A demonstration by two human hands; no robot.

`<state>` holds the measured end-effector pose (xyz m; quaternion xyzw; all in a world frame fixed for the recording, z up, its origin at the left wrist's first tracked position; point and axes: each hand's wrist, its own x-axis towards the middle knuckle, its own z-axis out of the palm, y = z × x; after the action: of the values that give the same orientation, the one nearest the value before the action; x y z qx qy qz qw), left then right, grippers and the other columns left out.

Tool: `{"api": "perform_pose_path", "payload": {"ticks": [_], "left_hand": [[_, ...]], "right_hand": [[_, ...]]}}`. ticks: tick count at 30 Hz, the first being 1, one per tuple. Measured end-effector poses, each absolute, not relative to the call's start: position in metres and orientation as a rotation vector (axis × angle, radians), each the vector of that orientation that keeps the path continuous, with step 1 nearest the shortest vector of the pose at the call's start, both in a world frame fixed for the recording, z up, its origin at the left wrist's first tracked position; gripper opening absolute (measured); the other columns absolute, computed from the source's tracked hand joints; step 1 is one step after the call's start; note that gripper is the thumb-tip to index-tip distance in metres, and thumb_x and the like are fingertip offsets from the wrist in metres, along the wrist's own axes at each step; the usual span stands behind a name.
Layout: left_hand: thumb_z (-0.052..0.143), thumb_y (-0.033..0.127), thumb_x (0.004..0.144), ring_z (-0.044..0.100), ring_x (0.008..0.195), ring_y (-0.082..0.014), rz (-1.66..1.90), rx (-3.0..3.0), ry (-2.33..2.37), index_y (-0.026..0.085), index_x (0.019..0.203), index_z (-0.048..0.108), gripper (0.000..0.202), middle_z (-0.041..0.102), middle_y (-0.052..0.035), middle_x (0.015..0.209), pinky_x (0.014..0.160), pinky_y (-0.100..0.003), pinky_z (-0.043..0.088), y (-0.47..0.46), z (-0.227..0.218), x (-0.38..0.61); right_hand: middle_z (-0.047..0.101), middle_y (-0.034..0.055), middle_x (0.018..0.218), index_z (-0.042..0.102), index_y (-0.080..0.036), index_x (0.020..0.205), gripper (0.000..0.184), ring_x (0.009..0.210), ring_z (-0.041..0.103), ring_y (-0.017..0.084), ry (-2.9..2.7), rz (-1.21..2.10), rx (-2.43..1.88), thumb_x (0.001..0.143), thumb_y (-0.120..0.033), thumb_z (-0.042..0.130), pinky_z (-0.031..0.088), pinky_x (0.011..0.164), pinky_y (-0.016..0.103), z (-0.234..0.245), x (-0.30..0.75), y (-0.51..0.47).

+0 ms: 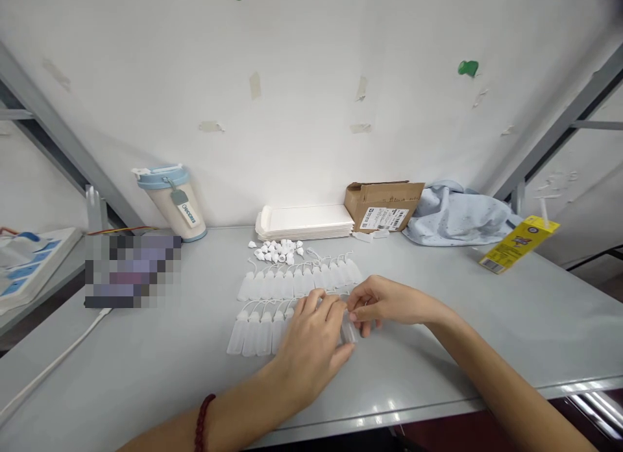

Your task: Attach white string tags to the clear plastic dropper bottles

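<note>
Two rows of small translucent plastic tubes with white tops and thin white cords lie on the grey table; the back row [280, 285] shows more fully than the front row [250, 335]. My left hand [314, 335] rests over the front row with fingers bent and apart, hiding several tubes. At the row's right end, a clear tube [349, 332] lies beside its thumb and forefinger. My right hand [372, 306] pinches that tube's upper end between thumb and fingers. Beyond the rows sits a pile of loose white caps [277, 249].
A stack of white trays [306, 222] and an open cardboard box [382, 205] stand against the wall. Light blue cloth [457, 215] and a yellow drink carton [518, 244] with a straw are at right. On the left are a tumbler [172, 202] and a blurred-out device [134, 270] with a cable.
</note>
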<state>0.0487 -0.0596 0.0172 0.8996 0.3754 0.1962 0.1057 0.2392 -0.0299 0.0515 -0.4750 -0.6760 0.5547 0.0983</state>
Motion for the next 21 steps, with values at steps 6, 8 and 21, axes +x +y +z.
{"api": "perform_pose_path", "payload": {"ticks": [6, 8, 21], "left_hand": [[0.062, 0.024, 0.078, 0.045, 0.105, -0.0286, 0.533, 2.666, 1.181, 0.016, 0.100, 0.052, 0.025, 0.058, -0.0065, 0.103, 0.084, -0.045, 0.045, -0.0589, 0.0170, 0.0488], [0.061, 0.025, 0.079, 0.045, 0.105, -0.0287, 0.529, 2.677, 1.183, 0.016, 0.100, 0.052, 0.024, 0.058, -0.0069, 0.103, 0.084, -0.045, 0.044, -0.0586, 0.0167, 0.0486], [0.060, 0.025, 0.079, 0.046, 0.107, -0.0297, 0.548, 2.741, 1.198, 0.016, 0.101, 0.049, 0.026, 0.057, -0.0086, 0.101, 0.085, -0.046, 0.044, -0.0556, 0.0132, 0.0474]], "right_hand": [[0.062, 0.0027, 0.071, 0.063, -0.011, 0.076, 0.018, 0.058, 0.064, 0.012, -2.008, 1.652, -1.451, 0.077, -0.028, 0.055, 0.041, 0.048, 0.019, 0.0506, 0.2347, -0.0290], [0.061, 0.0023, 0.070, 0.062, -0.011, 0.076, 0.018, 0.056, 0.063, 0.011, -2.009, 1.650, -1.450, 0.077, -0.028, 0.055, 0.040, 0.047, 0.018, 0.0509, 0.2338, -0.0283], [0.062, 0.0026, 0.069, 0.064, -0.013, 0.077, 0.021, 0.055, 0.062, 0.012, -2.079, 1.586, -1.442, 0.078, -0.031, 0.053, 0.038, 0.046, 0.019, 0.0516, 0.2338, -0.0305]]}}
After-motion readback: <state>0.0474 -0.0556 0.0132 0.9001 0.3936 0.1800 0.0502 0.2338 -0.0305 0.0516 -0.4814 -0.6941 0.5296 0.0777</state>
